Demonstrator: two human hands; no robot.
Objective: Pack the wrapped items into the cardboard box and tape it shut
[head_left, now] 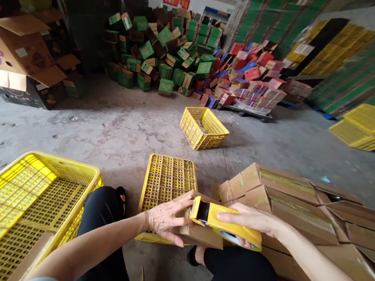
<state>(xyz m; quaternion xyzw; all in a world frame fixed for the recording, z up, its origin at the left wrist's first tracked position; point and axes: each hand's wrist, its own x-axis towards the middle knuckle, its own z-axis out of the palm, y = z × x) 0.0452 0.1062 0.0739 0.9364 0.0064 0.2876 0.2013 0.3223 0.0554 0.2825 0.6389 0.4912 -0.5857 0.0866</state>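
My right hand [246, 222] is wrapped around a yellow tape dispenser [214, 215] with a tape roll in it. The dispenser's front end rests against a cardboard box [205, 236] that sits between my knees. On the same box lies my left hand [168, 219], its fingers spread and stretched out just left of the dispenser. Beneath the box, an upturned yellow plastic crate [165, 178] serves as its support. My hands and the dispenser hide part of the box's top, and I cannot make out the tape on it.
Flattened cardboard boxes [291, 204] are stacked close at my right. A large yellow crate [71, 179] stands at my left, with cardboard in it. A smaller yellow crate [207, 130] sits ahead on the concrete floor. Green boxes [166, 86] and red boxes [251, 73] lie heaped farther back.
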